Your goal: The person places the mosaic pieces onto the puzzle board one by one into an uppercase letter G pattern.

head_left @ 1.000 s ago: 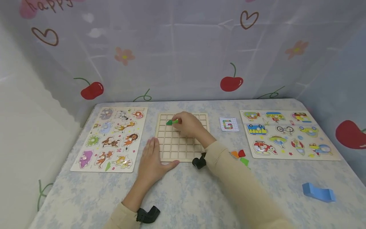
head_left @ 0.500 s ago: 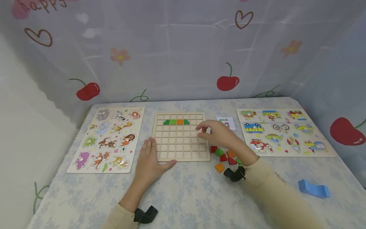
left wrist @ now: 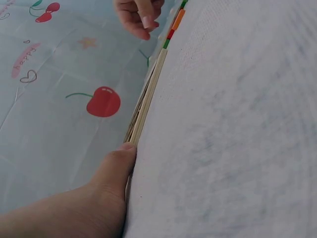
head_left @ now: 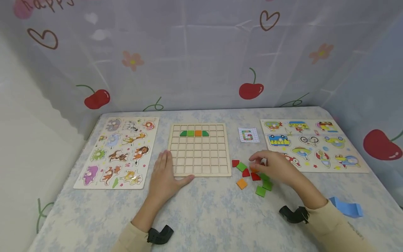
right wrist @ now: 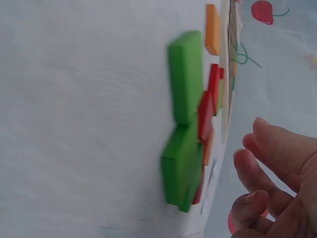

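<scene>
A wooden grid board [head_left: 201, 154] lies mid-table. In its second row sit a green rounded tile [head_left: 183, 133], a green square tile [head_left: 190, 133], an orange square tile [head_left: 198, 133] and another green rounded tile [head_left: 205, 133]. My left hand [head_left: 165, 178] rests along the board's left side, its thumb at the near edge. My right hand [head_left: 277, 166] hovers over the loose tiles with bent fingers apart and nothing held in them. Among these tiles are green squares [right wrist: 185, 79], an orange square [head_left: 241, 183] and red pieces [head_left: 255, 176]; the hand partly hides some in the head view.
A pattern card [head_left: 248, 135] with a coloured design lies right of the board. An animal puzzle [head_left: 116, 154] stands at the left, a vehicle puzzle [head_left: 315, 147] at the right. Near the right sleeve lies a blue curved block [head_left: 346, 208].
My right hand has left the board's top row and moved right and nearer, over the loose tiles. The row of tiles came into view. My left hand stays in place.
</scene>
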Available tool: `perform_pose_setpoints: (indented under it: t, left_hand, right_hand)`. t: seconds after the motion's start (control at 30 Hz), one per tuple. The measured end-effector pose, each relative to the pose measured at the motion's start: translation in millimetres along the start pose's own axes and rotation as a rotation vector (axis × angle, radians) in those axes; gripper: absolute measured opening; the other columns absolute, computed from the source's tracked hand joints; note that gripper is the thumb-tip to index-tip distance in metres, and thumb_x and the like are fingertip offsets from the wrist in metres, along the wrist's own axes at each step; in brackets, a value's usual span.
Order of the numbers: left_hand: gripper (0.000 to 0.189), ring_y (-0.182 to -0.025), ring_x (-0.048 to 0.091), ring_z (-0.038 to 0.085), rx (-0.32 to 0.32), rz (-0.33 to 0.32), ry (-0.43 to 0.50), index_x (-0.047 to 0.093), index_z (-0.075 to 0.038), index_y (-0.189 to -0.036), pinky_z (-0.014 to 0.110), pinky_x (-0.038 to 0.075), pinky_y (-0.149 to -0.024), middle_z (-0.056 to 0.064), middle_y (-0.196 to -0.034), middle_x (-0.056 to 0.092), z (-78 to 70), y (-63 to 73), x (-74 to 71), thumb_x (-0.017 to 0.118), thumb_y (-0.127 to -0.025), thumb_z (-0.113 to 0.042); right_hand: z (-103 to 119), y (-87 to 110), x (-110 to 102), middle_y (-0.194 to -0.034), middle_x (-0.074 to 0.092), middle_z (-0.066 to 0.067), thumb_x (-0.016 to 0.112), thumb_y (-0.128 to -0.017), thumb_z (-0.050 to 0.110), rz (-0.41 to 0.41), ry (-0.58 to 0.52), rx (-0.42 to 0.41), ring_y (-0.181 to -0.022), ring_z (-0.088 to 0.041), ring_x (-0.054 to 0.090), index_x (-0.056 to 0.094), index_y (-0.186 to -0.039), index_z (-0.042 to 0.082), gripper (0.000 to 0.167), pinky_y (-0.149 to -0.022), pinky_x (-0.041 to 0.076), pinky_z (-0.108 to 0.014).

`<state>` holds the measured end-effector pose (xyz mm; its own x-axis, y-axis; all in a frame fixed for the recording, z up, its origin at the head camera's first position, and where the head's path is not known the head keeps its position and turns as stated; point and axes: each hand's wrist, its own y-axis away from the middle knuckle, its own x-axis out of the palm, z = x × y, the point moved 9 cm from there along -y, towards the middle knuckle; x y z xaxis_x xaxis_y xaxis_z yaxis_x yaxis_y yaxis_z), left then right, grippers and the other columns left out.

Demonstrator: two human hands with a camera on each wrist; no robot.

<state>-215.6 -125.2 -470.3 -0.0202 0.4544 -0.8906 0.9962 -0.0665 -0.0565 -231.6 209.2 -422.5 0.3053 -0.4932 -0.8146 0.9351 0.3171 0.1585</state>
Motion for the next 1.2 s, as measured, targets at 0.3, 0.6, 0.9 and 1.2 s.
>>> perform_pose_setpoints:
  t: [0.3,0.6,0.9,1.2]
  left_hand:
    - [0.13,-0.155,0.006,0.034,0.0,0.006,-0.003,0.012,0.005,-0.157,0.048,0.011,-0.127,0.022,-0.166,0.011,0.5,-0.2,0.3,0.067,-0.073,-0.078]
    - [0.13,-0.155,0.006,0.034,0.002,0.008,0.009,0.012,0.005,-0.157,0.048,0.01,-0.127,0.021,-0.166,0.01,0.1,-0.4,0.6,0.065,-0.073,-0.079]
    - [0.13,-0.156,0.004,0.033,-0.01,0.017,0.012,0.01,0.004,-0.157,0.047,0.009,-0.127,0.021,-0.166,0.009,1.4,0.1,0.5,0.066,-0.073,-0.078]
    - [0.13,-0.156,0.002,0.032,-0.023,0.034,0.022,0.008,0.003,-0.158,0.046,0.008,-0.127,0.019,-0.167,0.007,1.7,1.0,1.2,0.065,-0.074,-0.078]
  right_hand:
    - [5.2,-1.5,15.6,-0.085,0.061,0.005,0.074,-0.089,0.031,-0.049,0.097,-0.012,-0.075,-0.013,0.053,0.073,-0.107,0.017,0.022,-0.061,0.046,-0.026]
    - [12.8,-9.5,23.4,-0.085,0.058,0.003,0.078,-0.084,0.041,-0.098,0.182,0.025,-0.071,-0.013,0.05,0.074,-0.101,0.017,0.03,-0.058,0.041,-0.026]
    - [10.9,-13.2,30.7,-0.087,0.058,0.001,0.077,-0.087,0.032,-0.053,0.067,0.065,-0.067,-0.015,0.05,0.067,-0.102,0.016,0.024,-0.056,0.042,-0.027]
    - [10.3,-15.3,29.5,-0.094,0.063,-0.001,0.073,-0.091,0.019,-0.002,-0.113,0.008,-0.07,-0.016,0.055,0.061,-0.103,0.017,0.017,-0.057,0.048,-0.026]
